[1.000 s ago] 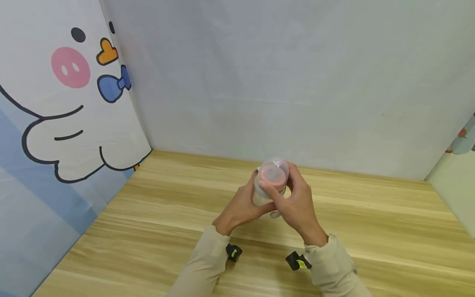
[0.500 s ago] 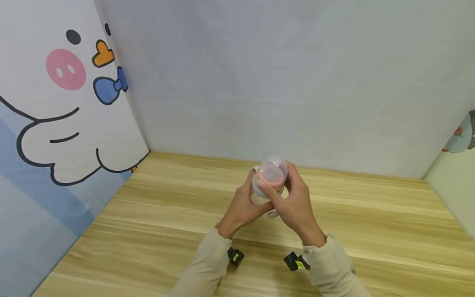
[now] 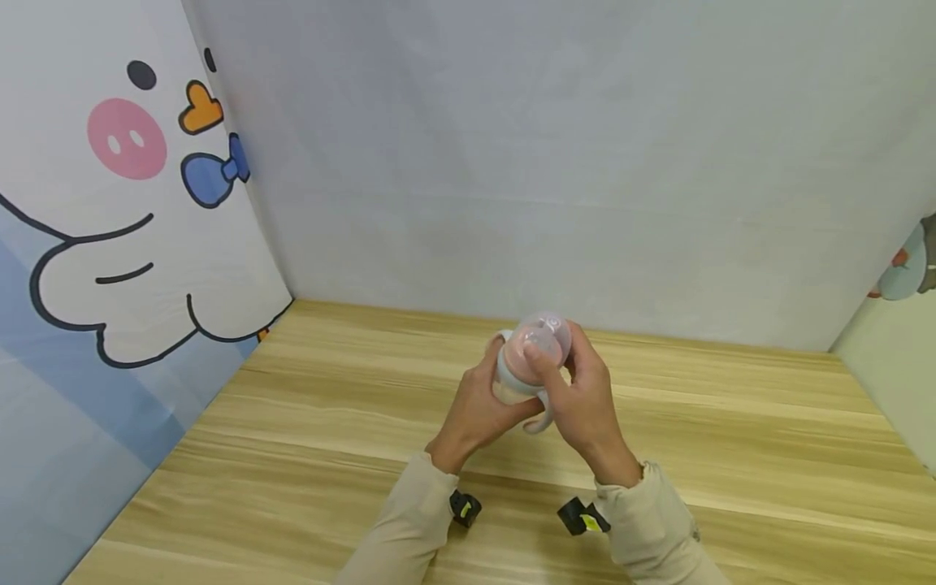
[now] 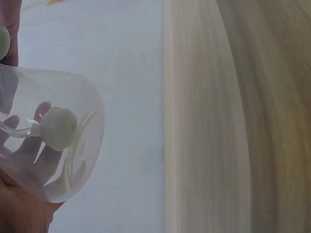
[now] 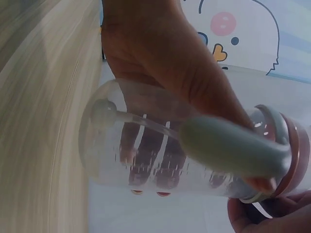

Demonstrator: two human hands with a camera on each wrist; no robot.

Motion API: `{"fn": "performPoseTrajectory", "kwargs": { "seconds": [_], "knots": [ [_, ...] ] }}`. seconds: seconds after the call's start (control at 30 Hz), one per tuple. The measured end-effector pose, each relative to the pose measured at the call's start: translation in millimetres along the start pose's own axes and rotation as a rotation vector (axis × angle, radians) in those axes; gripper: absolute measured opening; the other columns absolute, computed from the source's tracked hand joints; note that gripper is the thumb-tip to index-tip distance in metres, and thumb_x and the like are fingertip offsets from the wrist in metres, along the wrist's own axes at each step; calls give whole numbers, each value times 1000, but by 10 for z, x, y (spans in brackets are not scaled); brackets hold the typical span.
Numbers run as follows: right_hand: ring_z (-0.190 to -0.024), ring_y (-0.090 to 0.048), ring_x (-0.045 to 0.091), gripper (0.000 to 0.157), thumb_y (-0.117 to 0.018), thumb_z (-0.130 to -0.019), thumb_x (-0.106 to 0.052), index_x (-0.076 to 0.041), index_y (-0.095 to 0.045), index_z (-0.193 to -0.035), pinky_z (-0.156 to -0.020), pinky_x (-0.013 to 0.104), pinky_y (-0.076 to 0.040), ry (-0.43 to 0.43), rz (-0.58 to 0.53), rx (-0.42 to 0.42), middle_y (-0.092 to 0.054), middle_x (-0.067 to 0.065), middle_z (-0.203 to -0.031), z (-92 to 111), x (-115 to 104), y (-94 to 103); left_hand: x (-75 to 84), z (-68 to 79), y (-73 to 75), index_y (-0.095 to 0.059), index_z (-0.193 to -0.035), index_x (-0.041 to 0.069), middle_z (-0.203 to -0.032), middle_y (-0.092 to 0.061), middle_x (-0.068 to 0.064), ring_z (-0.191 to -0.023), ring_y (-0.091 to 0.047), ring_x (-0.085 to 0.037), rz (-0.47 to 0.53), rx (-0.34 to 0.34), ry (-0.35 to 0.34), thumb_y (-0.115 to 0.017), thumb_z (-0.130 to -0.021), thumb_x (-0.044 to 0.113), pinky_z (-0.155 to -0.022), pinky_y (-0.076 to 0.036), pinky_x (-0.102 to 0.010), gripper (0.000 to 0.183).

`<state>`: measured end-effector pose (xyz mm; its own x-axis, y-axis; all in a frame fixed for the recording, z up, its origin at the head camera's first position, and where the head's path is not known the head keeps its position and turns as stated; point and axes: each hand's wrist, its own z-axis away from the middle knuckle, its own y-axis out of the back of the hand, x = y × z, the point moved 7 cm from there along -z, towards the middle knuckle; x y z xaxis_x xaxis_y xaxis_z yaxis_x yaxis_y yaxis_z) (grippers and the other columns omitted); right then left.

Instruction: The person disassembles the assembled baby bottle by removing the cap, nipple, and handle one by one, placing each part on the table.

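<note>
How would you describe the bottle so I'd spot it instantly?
Find the table, then the left hand and right hand gripping one thing above it. That thing is the bottle. Unlike the hands, its body is see-through, with a pink band and pale curved handles.

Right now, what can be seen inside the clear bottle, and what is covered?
Inside the bottle, a thin tube runs to a pale ball near its bottom. In the right wrist view, the handle hides the tube's upper part.
</note>
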<state>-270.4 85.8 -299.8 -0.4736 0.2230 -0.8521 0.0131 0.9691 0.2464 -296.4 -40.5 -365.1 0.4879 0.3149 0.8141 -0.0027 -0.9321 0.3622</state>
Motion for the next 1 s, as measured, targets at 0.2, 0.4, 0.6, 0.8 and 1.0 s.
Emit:
{"fn": "performPoseTrajectory", "kwargs": {
  "seconds": [0.2, 0.4, 0.6, 0.8, 1.0],
  "knots": [
    [-109, -59, 14, 37, -49, -104, -21, -5, -49, -137, -95, 23, -47, 17, -12, -71, -63, 14, -123, -12, 6, -13, -1, 9, -25, -52, -133, 19, -113, -71, -6, -92, -66, -16, 48, -48, 8, -78, -76, 24, -80, -53, -30, 63],
    [-115, -54, 16, 35, -42, -105, -19, -4, -42, -137, -101, 23, -41, 34, -127, -118, -56, 11, -126, -20, 11, -20, 35, 3, -36, -54, -129, 16, -109, -71, -6, -88, -64, -15, 45, -53, -12, -78, -75, 24, -76, -53, -29, 60],
    [-109, -59, 14, 30, -42, -104, -17, -2, -49, -130, -97, 24, -46, 68, -181, -61, -61, 3, -118, -29, 0, 13, 123, 7, -46, -53, -129, 11, -109, -71, -6, -89, -66, -16, -16, -22, -72, -80, -72, 21, -77, -54, -28, 65],
    [-102, -65, 13, 27, -44, -105, -17, 3, -53, -120, -92, 26, -51, 137, -241, 15, -67, -3, -109, -36, -58, 40, 242, 2, -24, -53, -128, 10, -111, -68, -6, -88, -66, -16, -91, 18, -131, -84, -70, 22, -77, -55, -27, 67],
    [-100, -65, 14, 28, -46, -105, -21, 4, -57, -114, -92, 26, -50, 175, -284, 85, -68, -1, -107, -16, -69, 62, 329, 9, -35, -55, -124, 7, -112, -67, -9, -89, -67, -19, -68, 25, -131, -86, -67, 19, -77, -55, -28, 66]
  ]
}}
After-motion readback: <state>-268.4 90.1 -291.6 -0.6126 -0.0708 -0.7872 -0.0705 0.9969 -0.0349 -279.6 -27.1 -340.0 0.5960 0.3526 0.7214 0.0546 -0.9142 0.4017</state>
